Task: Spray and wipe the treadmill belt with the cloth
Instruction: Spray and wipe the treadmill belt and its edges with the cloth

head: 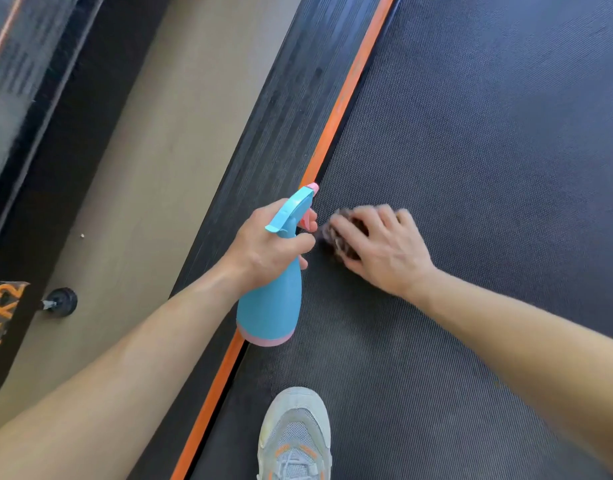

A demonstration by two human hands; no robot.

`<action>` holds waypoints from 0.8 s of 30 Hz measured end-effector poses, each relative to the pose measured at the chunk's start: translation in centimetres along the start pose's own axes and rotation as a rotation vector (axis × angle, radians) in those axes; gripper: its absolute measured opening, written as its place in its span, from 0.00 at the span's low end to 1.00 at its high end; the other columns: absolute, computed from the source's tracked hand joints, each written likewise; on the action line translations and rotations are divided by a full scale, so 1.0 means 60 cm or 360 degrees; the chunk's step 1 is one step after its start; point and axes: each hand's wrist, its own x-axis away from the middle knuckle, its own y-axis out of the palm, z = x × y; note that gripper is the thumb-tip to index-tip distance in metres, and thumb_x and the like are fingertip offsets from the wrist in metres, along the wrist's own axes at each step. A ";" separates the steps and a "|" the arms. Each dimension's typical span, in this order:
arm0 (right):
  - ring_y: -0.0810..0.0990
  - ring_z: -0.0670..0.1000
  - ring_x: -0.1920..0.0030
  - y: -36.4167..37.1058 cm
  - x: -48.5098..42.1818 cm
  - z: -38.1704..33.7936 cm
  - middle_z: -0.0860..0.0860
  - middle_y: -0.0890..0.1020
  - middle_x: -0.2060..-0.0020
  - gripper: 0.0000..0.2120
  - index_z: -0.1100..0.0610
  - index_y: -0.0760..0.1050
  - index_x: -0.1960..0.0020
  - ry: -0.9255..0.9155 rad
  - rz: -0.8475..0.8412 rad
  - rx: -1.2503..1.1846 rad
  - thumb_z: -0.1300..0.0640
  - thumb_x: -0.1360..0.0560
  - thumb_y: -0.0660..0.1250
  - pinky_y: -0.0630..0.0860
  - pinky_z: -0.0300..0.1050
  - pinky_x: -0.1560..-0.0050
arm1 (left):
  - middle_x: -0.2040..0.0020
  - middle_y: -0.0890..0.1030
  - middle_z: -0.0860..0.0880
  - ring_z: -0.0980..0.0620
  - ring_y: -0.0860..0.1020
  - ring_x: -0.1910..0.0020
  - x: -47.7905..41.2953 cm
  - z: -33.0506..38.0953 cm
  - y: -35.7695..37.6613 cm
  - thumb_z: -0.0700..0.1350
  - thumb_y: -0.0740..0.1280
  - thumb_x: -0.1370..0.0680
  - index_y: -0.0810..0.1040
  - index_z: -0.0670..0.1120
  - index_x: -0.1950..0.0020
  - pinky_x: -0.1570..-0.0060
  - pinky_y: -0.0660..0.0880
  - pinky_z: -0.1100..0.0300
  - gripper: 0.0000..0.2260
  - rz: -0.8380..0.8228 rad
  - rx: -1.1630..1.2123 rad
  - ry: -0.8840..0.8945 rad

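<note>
Cloth (340, 238) pressed on treadmill belt (478, 133) under flat right hand (384, 249); left hand (263, 249) grips spray bottle (270, 306).

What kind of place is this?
Probably a gym or workout room. There's a treadmill belt with an orange stripe along its edge, and what looks like another machine beside it, across a strip of floor.
</note>
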 end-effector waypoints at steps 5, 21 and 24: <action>0.74 0.62 0.45 0.003 -0.116 0.051 0.57 0.75 0.40 0.24 0.53 0.71 0.32 0.0518 -0.0020 0.0082 0.39 0.21 0.61 0.70 0.57 0.52 | 0.44 0.83 0.50 0.46 0.86 0.65 0.000 -0.003 -0.002 0.49 0.68 0.29 0.79 0.51 0.34 0.43 0.81 0.41 0.22 -0.0007 0.0017 -0.0007; 0.74 0.62 0.48 -0.002 -0.044 0.063 0.57 0.75 0.43 0.24 0.51 0.72 0.33 0.0728 0.0004 0.0062 0.39 0.24 0.65 0.72 0.57 0.53 | 0.44 0.83 0.51 0.46 0.87 0.65 -0.019 0.026 0.018 0.38 0.68 0.21 0.80 0.50 0.38 0.55 0.76 0.59 0.14 -0.0048 -0.0089 0.0026; 0.73 0.60 0.50 -0.001 -0.001 0.041 0.57 0.76 0.45 0.25 0.51 0.74 0.33 0.0763 0.0046 0.0079 0.39 0.25 0.67 0.70 0.56 0.54 | 0.45 0.83 0.52 0.47 0.87 0.65 -0.009 0.037 0.019 0.41 0.69 0.24 0.78 0.51 0.33 0.55 0.78 0.60 0.19 -0.0009 -0.0084 0.0056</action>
